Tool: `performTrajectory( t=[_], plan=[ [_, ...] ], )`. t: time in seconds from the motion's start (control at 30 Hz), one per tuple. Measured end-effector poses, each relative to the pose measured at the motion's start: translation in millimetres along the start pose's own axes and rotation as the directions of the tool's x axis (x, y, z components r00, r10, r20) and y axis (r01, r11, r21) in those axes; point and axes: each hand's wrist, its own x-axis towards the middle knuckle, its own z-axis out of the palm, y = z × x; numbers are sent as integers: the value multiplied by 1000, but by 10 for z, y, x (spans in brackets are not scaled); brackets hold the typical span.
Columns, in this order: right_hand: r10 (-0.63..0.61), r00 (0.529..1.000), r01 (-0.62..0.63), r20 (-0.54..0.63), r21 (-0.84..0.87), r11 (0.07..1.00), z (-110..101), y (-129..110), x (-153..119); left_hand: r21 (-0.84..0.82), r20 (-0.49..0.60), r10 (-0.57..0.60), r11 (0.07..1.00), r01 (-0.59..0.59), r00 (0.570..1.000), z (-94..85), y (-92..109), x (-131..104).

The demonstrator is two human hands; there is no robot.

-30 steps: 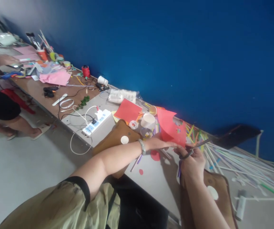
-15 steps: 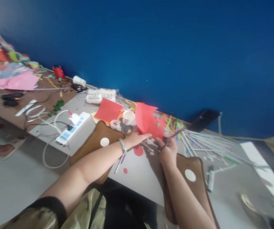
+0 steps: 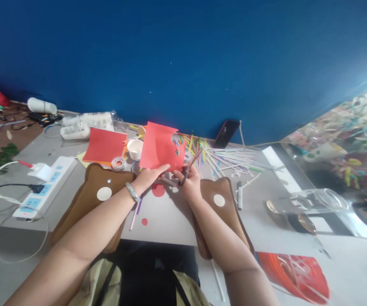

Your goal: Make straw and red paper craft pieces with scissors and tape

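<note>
My left hand (image 3: 151,175) pinches the lower edge of a red sheet of paper (image 3: 157,146), thumb lying along its front. Cut-out gaps show along the sheet's right side, with coloured sticks visible through them. In my right hand (image 3: 190,182) is a pair of dark-handled scissors (image 3: 195,160), blades pointing up and to the right. The fingertips of that hand are close to the paper's lower right corner; whether they touch it I cannot tell. Below the hands, a red paper circle (image 3: 158,190) and a smaller red scrap (image 3: 144,221) lie on the grey table (image 3: 167,229).
Brown pads (image 3: 84,191) lie under both forearms. Left stand a power strip (image 3: 46,187), more red paper (image 3: 104,145), a tape roll (image 3: 118,163) and a paper cup (image 3: 135,148). Behind, a phone (image 3: 226,133) leans on the wall near scattered sticks (image 3: 231,155). A clear container (image 3: 317,202) is right.
My view has turned to the right, bringing the clear container and a red bag into sight. Both hands still hold the red paper and the scissors.
</note>
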Motion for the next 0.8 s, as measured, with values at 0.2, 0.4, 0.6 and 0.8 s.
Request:
performTrajectory(
  t=[0.2, 0.4, 0.6, 0.8],
  plan=[
    [-19, 995, 29, 97, -99, 995, -35, -92, -48, -45, -142, 23, 999, -29, 990, -67, 112, 24],
    [131, 925, -80, 356, -154, 985, -14, -93, -113, -146, -272, 37, 986, -79, 962, -71, 135, 46],
    [207, 868, -124, 451, -205, 971, 6, -91, -143, -287, -226, -28, 957, -39, 974, -7, 74, 54],
    [202, 904, -118, 377, -235, 965, 28, -142, -169, -291, -118, -128, 953, 89, 985, 47, 59, -3]
  ],
)
